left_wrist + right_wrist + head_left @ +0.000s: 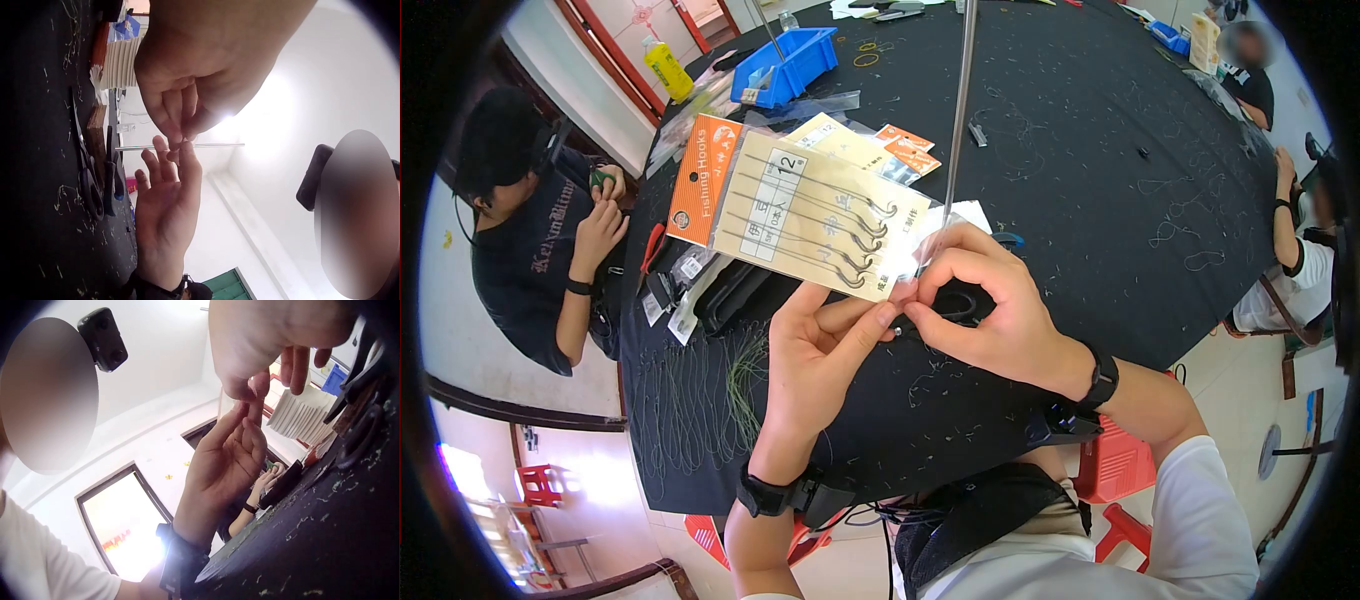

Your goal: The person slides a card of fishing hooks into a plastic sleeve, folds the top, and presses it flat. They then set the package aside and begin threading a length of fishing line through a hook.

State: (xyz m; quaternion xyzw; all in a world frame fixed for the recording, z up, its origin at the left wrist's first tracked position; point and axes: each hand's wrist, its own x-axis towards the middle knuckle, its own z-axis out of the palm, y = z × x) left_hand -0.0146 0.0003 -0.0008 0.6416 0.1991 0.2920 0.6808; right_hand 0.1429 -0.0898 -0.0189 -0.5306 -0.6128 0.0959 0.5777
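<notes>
Thumb and fingertips of my left hand (812, 362) and right hand (1000, 305) meet just below the lower right corner of a fishing-hook packet (785, 215). Each pinches something too small to identify. The packet, with an orange header and several dark hooks, lies tilted on other packets. Behind my right hand rises a thin metal rod (963, 100). In the left wrist view my left hand (200, 56) comes from above and touches the fingertips of my right hand (164, 219). The right wrist view has my right hand (275, 337) above my left hand (225, 465).
Green line (745, 375) and pale strands lie on the black tabletop (1080, 200) at left. A blue bin (785, 68) and yellow bottle (667, 70) stand at the back. Scissors (94, 194) lie near a stack of cards (119, 62). People sit at the left and right.
</notes>
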